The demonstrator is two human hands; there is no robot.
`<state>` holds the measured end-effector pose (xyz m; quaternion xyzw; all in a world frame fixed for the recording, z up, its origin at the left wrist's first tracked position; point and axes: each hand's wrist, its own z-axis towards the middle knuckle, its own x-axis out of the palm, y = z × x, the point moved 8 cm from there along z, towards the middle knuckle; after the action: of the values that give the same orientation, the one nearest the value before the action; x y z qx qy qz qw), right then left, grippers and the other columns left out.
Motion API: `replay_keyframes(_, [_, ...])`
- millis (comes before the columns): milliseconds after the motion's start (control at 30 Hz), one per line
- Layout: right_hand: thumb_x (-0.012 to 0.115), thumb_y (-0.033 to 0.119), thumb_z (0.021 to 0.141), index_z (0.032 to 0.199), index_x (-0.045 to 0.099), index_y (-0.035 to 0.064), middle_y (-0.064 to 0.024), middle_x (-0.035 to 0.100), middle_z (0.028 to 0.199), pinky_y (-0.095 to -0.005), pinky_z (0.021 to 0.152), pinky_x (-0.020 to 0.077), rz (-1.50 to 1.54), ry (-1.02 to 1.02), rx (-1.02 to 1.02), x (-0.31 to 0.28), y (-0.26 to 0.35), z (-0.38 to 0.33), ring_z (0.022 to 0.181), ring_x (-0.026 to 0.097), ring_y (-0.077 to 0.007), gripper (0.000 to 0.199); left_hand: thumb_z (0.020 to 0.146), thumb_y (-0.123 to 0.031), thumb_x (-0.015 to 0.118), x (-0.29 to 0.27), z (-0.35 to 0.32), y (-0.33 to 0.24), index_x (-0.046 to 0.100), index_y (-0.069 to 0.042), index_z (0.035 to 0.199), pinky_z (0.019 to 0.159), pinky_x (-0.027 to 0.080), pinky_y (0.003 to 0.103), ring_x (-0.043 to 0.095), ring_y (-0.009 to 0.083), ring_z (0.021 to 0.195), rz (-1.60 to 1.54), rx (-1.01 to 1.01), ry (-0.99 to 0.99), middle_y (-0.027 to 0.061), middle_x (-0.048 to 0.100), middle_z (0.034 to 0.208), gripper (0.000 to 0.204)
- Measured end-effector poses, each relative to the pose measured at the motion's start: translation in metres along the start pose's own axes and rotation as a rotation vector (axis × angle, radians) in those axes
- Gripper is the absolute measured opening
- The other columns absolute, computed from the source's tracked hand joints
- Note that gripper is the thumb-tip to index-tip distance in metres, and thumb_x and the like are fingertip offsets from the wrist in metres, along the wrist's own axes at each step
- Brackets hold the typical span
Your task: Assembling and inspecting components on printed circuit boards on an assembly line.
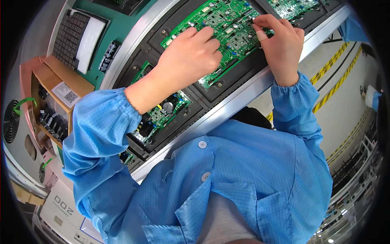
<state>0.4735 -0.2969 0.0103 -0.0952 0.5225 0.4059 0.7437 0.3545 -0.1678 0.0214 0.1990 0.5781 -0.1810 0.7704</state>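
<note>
A large green circuit board (241, 38), crowded with small parts, lies in a black carrier (239, 71). Over its left part, my left hand (189, 59) has its fingers curled under, back of the hand up; whatever they may hold is hidden. At the board's right side, my right hand (282, 44) pinches thumb and forefinger together just above the parts. Something small and dark shows at those fingertips, too small to name. Below my left wrist, a second green board (164, 112) with a round capacitor sits in another carrier, partly covered by my arm.
A metal rail (227, 107) edges the line in front of me. Another board (292, 7) sits at upper right. At left are a tray of dark parts (67, 38) with white foam, a row of black cylindrical parts (109, 56) and a cardboard box (75, 83). Yellow-black tape (331, 63) marks the floor.
</note>
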Motion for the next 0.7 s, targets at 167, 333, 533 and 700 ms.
replay_keyframes(167, [0.079,0.02,0.087,0.099,0.076,0.0202,0.0099,0.076,0.085,-0.0329,0.082,0.0382,0.004,0.001,0.002,0.003,0.003,0.004,0.081,0.067,-0.0105,0.012,0.074,-0.014,0.069,0.001,-0.002,0.0,0.067,-0.016,0.079,0.075,0.045,0.03,0.056,0.015,0.092,0.016,-0.015,0.106,-0.0038,0.056,0.088,0.005])
replay_keyframes(333, [0.079,0.019,0.087,0.097,0.076,0.0204,0.0102,0.076,0.083,-0.0326,0.081,0.0379,0.006,-0.002,0.003,0.003,0.004,0.007,0.081,0.066,-0.0097,0.011,0.069,-0.017,0.07,-0.008,-0.004,-0.001,0.067,-0.015,0.065,0.072,0.044,0.031,0.058,0.0162,0.088,0.054,-0.002,-0.004,-0.0037,0.056,0.078,0.006])
replay_keyframes(533, [0.079,0.02,0.087,0.098,0.072,0.0199,0.009,0.075,0.089,-0.0342,0.083,0.0395,-0.018,0.084,0.027,0.011,0.006,0.01,0.086,0.069,-0.0138,0.012,0.072,-0.019,0.07,-0.038,-0.016,0.006,0.067,-0.018,0.071,0.073,0.043,0.032,0.058,0.0151,0.085,0.062,-0.065,-0.036,-0.0044,0.056,0.078,0.003])
replay_keyframes(700, [0.077,0.022,0.089,0.099,0.07,0.0182,0.0062,0.075,0.089,-0.0363,0.085,0.0399,-0.098,0.189,0.037,0.008,0.003,0.011,0.091,0.068,-0.0166,0.013,0.075,-0.018,0.07,-0.056,-0.049,0.023,0.07,-0.017,0.079,0.073,0.045,0.032,0.06,0.0168,0.087,0.11,-0.189,0.056,-0.0032,0.058,0.081,0.004])
